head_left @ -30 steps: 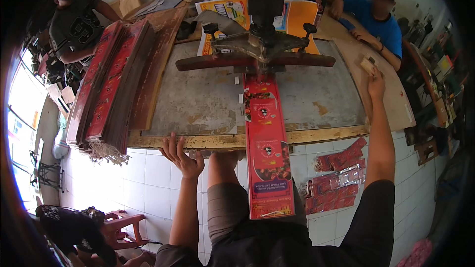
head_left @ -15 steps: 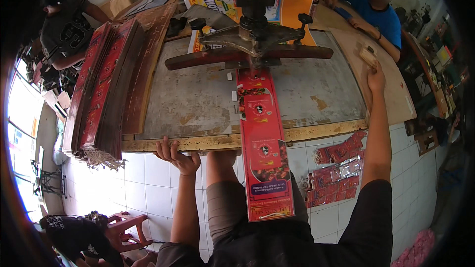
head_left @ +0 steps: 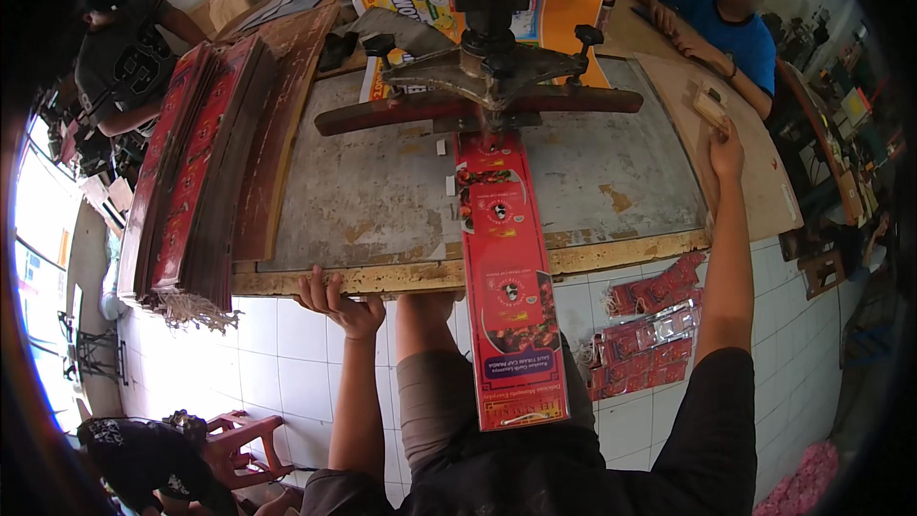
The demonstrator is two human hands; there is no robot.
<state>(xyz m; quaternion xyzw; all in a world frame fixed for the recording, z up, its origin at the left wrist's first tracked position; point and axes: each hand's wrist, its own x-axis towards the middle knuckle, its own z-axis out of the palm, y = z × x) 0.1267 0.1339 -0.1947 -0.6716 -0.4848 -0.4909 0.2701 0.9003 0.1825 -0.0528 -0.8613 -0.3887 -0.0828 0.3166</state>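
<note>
A long red printed card strip point(head_left: 511, 258) lies under the head of a dark metal press point(head_left: 492, 76), and its near end hangs past the table's front edge over my lap. At the left front, the fingers of my left hand point(head_left: 334, 301) curl over the worn wooden edge point(head_left: 411, 280) of the grey work board point(head_left: 382, 186). Out to the right, my right hand point(head_left: 727, 151) has its fingers closed at the end of a small pale wooden block point(head_left: 711, 103). Two small white pieces point(head_left: 451, 185) sit beside the strip's left edge.
Tall stacks of red strips point(head_left: 196, 172) with strings stand at the left. Bundled red packets point(head_left: 650, 330) lie on the tiled floor. Printed sheets point(head_left: 564, 24) lie behind the press. Co-workers sit at the far left and far right point(head_left: 740, 29); another person crouches near a red stool point(head_left: 234, 449).
My hands, the strip and the press hold nearly the same places. The co-worker at the far right has brought their hands closer together.
</note>
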